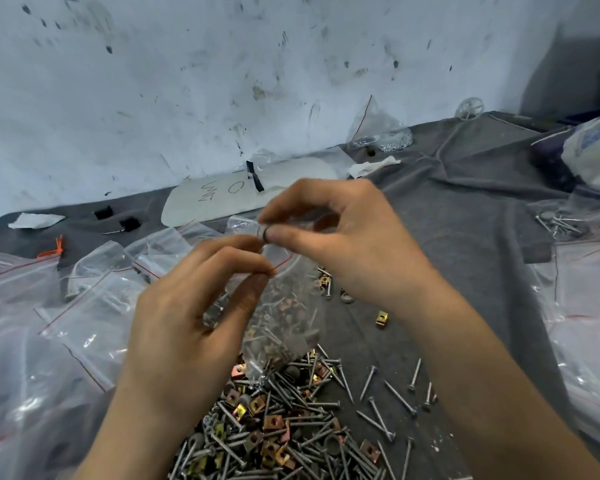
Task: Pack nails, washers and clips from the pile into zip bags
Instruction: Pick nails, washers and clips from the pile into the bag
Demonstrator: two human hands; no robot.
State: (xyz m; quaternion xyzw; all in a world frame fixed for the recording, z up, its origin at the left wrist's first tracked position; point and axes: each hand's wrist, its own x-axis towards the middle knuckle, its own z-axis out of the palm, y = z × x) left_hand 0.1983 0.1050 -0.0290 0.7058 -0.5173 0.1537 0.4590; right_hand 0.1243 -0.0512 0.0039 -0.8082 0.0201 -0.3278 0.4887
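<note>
Right now L hand (187, 320) pinches zip bag (284, 327) mouth; R hand (354, 237) pinches washer (264, 233) just above it; pile (278, 427) lies at bag's 6 o'clock.

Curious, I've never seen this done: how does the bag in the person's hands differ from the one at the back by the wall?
The held bag is pinched at its mouth by the left hand, with a washer in the right hand; the far bag sits untouched on the grey cloth. The held bag carries nails and brass-coloured clips; the far bag shows only silvery pieces. Both are clear with red zip lines.
</note>
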